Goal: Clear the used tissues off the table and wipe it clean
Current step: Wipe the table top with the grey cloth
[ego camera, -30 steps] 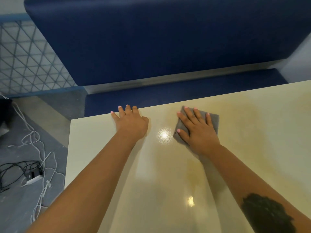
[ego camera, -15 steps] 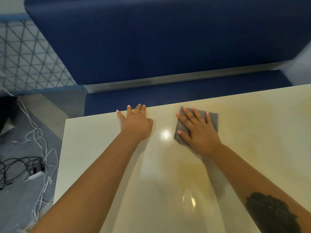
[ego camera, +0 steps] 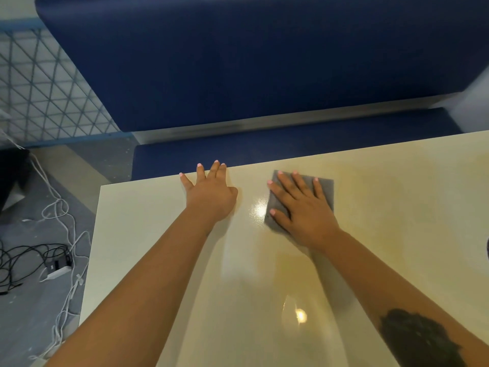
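Glossy cream table (ego camera: 397, 234), blue bench (ego camera: 264, 62) right behind its far edge. Grey cloth (ego camera: 326, 185) lies flat on the table near the far edge, roughly mid-width. Right hand (ego camera: 301, 207) on top of it, palm down, fingers straight and spread, pressing it to the surface. Left hand (ego camera: 209, 192) just beside, apart from the cloth, flat on the bare top, fingers spread, tips at the table's far edge. No tissues in sight on the table. Floor to the left: tangle of white and black cables (ego camera: 53, 247) with a white adapter (ego camera: 57, 272). Wire-mesh panel (ego camera: 39, 88) upper left.
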The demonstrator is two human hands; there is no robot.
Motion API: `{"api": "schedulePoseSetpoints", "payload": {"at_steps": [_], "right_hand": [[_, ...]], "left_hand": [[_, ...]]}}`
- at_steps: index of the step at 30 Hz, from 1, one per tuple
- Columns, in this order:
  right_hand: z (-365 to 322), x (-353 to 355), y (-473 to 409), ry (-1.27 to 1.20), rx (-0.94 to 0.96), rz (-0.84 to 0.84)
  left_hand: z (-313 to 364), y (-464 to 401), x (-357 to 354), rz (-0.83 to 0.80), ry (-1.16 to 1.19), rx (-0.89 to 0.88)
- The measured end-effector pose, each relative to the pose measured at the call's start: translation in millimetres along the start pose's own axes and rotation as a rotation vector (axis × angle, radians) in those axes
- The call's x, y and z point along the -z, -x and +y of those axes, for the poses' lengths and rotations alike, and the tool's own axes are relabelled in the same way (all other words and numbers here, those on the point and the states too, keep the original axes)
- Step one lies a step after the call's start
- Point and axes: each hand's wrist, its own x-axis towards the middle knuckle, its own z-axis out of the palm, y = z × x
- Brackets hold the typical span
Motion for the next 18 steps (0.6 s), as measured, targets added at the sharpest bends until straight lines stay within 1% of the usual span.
{"api": "schedulePoseSetpoints", "payload": {"at_steps": [2, 4, 6, 9, 10, 12, 15, 18], "right_hand": [[-3.7, 0.5, -17.8, 0.017, -0.111, 0.039], [-22.9, -2.2, -34.9, 0.018, -0.175, 0.038], [-47.7, -7.7, -35.4, 0.001, -0.134, 0.024], [-66.8, -15.0, -0.9, -0.019, 0.017, 0.019], [-63.7, -16.6, 13.1, -0.031, 0.057, 0.016], [-47.3, -15.4, 35.2, -0.063, 0.078, 0.014], [-16.7, -10.7, 37.4, -0.066, -0.002, 0.02], [-17.4, -8.1, 14.4, -0.017, -0.123, 0.036]], "left_hand": [[1.3, 1.1, -1.2, 0.001, 0.012, 0.002], [1.8, 0.8, -1.8, -0.003, 0.034, 0.007], [1.6, 0.4, -2.1, -0.003, 0.046, 0.009], [0.2, 0.9, -3.1, 0.001, 0.057, -0.005], [-0.7, 1.3, -3.6, 0.001, 0.056, -0.009], [-2.2, 3.4, -3.4, 0.003, 0.034, -0.016], [-3.1, 9.0, -3.9, 0.023, -0.008, -0.027], [-5.5, 22.7, -7.4, 0.05, -0.044, -0.043]]}}
